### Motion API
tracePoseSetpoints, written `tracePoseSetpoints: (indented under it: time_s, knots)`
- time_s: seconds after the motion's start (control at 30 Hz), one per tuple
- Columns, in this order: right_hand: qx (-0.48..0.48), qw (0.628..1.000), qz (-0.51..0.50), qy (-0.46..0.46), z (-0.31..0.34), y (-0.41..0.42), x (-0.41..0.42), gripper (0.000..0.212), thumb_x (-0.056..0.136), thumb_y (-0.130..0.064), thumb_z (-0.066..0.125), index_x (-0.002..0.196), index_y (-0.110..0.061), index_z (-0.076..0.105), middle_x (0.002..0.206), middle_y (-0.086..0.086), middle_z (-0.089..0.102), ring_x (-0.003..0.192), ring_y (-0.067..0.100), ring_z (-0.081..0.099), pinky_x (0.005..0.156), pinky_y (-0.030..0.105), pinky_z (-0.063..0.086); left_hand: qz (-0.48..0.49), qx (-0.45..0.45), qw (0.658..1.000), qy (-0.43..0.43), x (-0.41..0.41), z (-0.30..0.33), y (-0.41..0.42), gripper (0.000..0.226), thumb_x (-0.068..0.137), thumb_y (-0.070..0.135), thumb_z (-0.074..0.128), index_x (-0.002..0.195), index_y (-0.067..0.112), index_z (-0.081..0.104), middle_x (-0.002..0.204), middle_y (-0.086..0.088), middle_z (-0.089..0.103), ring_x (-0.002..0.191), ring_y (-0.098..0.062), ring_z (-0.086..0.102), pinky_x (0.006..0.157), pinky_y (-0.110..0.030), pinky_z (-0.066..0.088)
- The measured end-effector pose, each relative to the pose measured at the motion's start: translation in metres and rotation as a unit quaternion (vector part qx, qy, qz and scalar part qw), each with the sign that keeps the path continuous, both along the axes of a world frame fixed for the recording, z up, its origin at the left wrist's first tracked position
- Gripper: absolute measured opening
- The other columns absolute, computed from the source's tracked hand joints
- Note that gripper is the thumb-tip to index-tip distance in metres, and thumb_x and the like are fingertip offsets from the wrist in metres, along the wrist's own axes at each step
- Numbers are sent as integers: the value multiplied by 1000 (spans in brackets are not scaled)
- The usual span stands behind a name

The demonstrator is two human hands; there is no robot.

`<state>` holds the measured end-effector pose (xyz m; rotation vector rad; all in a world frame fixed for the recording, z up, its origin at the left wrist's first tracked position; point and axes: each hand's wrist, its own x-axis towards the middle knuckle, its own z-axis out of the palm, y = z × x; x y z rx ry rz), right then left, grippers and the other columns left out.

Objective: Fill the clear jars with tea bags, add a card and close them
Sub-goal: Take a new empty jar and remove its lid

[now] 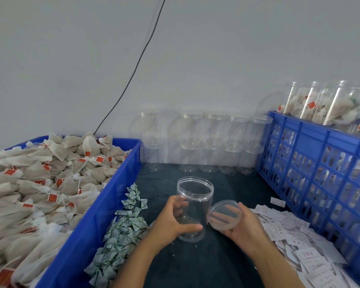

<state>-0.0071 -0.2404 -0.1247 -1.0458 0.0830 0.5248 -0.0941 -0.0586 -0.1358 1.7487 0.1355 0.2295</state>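
1. Jar (194, 206), clear and open-mouthed, stands upright on the dark mat (206, 262) between the two blue containers; the left hand (176, 220) wraps it, thumb in front, fingers curled behind.
2. Its lid (226, 215) is off, tilted just beside the jar, held at the rim by the right hand (245, 225) with fingers curled under it.
3. Left: blue bin (104, 204) heaped with tea bags (40, 183); green-printed sachets (123, 225) lie along its wall.
4. Right: blue crate (320, 163) holding filled jars (330, 107); white cards (289, 231) are scattered at its foot.
5. Behind: empty lidded jars (212, 142), stacked against the wall.
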Motion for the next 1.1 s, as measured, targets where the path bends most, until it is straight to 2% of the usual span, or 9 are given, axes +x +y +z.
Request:
tracePoseSetpoints:
  time_s: [0.1,0.2,0.33,0.47,0.53,0.63,0.77,0.9,1.1]
  knots:
    - [-62,997,-27,-34,-4,3,0,30,102,-12,42,128,2,43,113,35,58,95,43,62,79,44,52,-14,7,1000,-22,3,-5,1,72,64,3,87,115,31,45,118,24,54,104,20,53,85,-3,42]
    - [-159,981,-51,-97,-5,5,-2,23,99,-1,43,121,-1,49,107,26,62,92,36,66,75,37,54,-21,9,999,-23,5,-8,4,72,65,6,88,114,35,45,109,33,57,99,27,51,78,0,41]
    - [-348,903,-59,-246,-7,7,-3,28,95,-2,44,118,-8,58,106,14,64,94,27,64,77,34,52,-22,37,999,-2,2,-6,4,72,67,13,88,116,39,40,114,33,50,97,32,47,78,2,38]
    - [-485,808,-35,-334,-12,3,-2,24,93,-2,48,113,-4,61,108,16,61,98,29,58,82,34,47,-14,28,998,46,-7,3,6,90,74,5,81,132,36,19,126,25,42,117,9,44,96,-8,37]
    - [-516,788,-25,-335,-13,4,0,29,91,-3,49,119,-3,60,113,18,59,103,32,58,86,34,47,-29,10,998,62,-14,10,8,95,80,-7,69,135,37,6,124,22,42,124,-3,38,90,-10,44]
    - [-599,733,-8,-324,-2,5,3,34,93,-13,47,125,-16,60,126,10,58,113,28,56,93,34,44,25,-12,997,76,-21,25,12,76,85,-14,52,137,31,20,131,5,48,117,-9,49,77,-15,49]
    - [-539,766,-80,-340,38,13,1,30,94,-8,46,116,-17,65,123,10,60,108,29,55,93,42,44,197,-12,979,59,-21,50,21,38,90,-6,48,119,17,54,124,0,58,109,-13,55,97,-31,47]
    - [-437,775,-169,-424,93,34,-17,24,95,-6,46,102,-17,66,106,5,65,87,18,55,75,34,43,297,-32,954,15,-18,83,24,21,92,5,51,96,23,61,98,4,64,84,-8,57,76,-25,48]
    - [-310,815,-48,-487,151,112,-50,30,90,-1,45,81,-21,65,85,-1,69,82,21,65,77,39,53,334,53,941,-8,-22,144,45,17,92,13,48,90,18,63,100,-7,70,95,-26,66,84,-41,54]
